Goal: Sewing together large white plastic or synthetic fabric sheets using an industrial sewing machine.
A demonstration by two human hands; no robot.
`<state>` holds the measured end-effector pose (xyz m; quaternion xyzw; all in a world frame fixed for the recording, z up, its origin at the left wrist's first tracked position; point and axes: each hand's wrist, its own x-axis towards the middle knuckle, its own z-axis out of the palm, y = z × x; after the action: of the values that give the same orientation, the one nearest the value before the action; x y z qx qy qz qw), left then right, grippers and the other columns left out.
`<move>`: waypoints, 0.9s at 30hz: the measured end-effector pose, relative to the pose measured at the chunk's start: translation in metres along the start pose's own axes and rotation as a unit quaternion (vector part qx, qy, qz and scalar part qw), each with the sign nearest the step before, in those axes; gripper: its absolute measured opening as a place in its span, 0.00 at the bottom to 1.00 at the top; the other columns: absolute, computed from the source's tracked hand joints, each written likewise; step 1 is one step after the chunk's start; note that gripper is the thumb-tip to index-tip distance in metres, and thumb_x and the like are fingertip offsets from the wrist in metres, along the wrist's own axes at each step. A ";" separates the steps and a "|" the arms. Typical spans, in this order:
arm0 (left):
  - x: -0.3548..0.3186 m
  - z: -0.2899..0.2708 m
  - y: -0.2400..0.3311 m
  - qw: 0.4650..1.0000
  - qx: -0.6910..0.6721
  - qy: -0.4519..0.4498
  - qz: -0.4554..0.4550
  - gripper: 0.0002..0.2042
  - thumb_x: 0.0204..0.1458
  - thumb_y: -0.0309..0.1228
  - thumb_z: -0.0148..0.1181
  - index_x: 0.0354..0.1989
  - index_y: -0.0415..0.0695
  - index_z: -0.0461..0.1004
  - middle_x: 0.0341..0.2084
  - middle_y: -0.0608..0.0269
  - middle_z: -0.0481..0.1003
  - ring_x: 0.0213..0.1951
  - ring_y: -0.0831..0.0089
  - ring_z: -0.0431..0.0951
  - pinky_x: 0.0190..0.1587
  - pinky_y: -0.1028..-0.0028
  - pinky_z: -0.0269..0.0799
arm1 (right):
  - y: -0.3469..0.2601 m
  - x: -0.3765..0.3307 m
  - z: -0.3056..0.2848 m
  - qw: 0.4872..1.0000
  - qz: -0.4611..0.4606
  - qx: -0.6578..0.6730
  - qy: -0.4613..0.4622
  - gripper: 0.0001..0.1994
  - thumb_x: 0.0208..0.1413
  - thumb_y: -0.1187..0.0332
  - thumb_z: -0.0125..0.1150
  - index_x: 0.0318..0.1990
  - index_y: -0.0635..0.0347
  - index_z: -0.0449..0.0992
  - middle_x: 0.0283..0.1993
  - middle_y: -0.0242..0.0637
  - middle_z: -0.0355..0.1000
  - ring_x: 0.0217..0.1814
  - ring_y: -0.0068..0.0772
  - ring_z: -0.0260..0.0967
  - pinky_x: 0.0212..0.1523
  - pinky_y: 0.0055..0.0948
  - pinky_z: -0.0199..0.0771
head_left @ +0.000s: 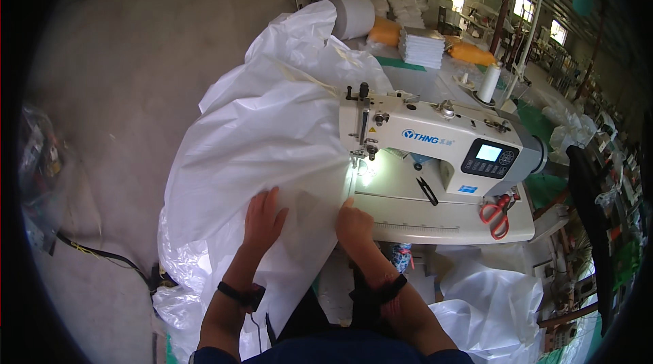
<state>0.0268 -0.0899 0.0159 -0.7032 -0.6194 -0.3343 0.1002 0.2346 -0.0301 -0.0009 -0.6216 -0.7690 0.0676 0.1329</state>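
Note:
A large white plastic sheet (252, 133) spreads over the left of the sewing table and hangs down toward my lap. My left hand (264, 218) lies on it with the fingers stretched out. At the sheet's right edge, just in front of the needle, my right hand (354, 222) is closed with the fingers pinched on that edge. The edge runs up under the presser foot (355, 160) of the white sewing machine (415, 126), where a lamp lights the needle area.
Black thread snips (428, 191) and red-handled scissors (496, 216) lie on the table (442, 228) right of my right hand. A white thread cone (490, 82) stands behind the machine. Folded white stacks (422, 48) and a large roll (352, 16) sit at the back. More white sheeting (486, 303) hangs at lower right.

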 end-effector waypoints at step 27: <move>0.079 0.048 -0.034 0.997 -0.043 -0.045 -0.049 0.15 0.49 0.32 0.53 0.46 0.42 0.68 0.39 0.53 0.68 0.44 0.56 0.69 0.47 0.62 0.67 | 0.022 0.072 0.019 0.997 -0.030 -0.032 0.060 0.19 0.53 0.71 0.46 0.50 0.73 0.67 0.29 0.38 0.74 0.28 0.36 0.74 0.27 0.31 0.73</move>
<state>0.0122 0.0075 0.0167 -0.6898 -0.6424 -0.3329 0.0254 0.2360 0.0463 -0.0165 -0.6051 -0.7797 0.0021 0.1608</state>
